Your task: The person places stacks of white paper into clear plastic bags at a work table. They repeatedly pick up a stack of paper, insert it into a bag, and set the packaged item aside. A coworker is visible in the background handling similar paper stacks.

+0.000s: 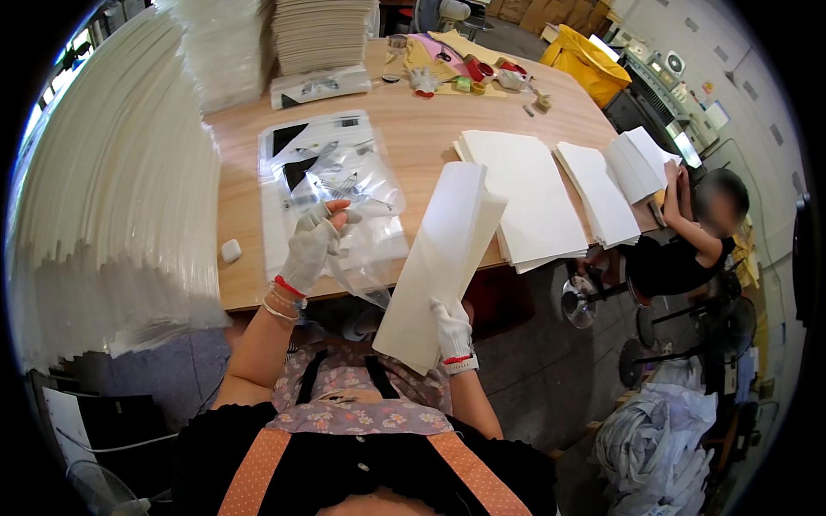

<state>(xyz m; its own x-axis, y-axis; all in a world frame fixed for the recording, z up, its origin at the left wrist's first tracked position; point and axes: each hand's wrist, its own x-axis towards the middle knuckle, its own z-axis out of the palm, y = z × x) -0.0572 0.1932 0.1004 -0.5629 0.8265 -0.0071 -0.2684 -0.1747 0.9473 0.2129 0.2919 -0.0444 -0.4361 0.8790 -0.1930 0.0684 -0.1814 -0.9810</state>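
While the left hand (311, 245), in a white knit glove, pinches the edge of a clear plastic bag (340, 193) between thumb and fingers, the right hand (451, 331) — gloved the same way — has its grip closed on the lower end of a stack of white folded sheets (443, 258). That stack tilts up and away from the person, its upper end reaching over the edge of the wooden tabletop (413, 120). The bag lies flat on the tabletop over black-and-white printed packaging, its near corner lifted by the left hand. Just right of the held stack lie three more piles of white sheets (533, 193). A small white block (231, 249) sits near the tabletop's left edge. At the far right, another person (688, 241) sits beside the tabletop — hands at the farthest pile.
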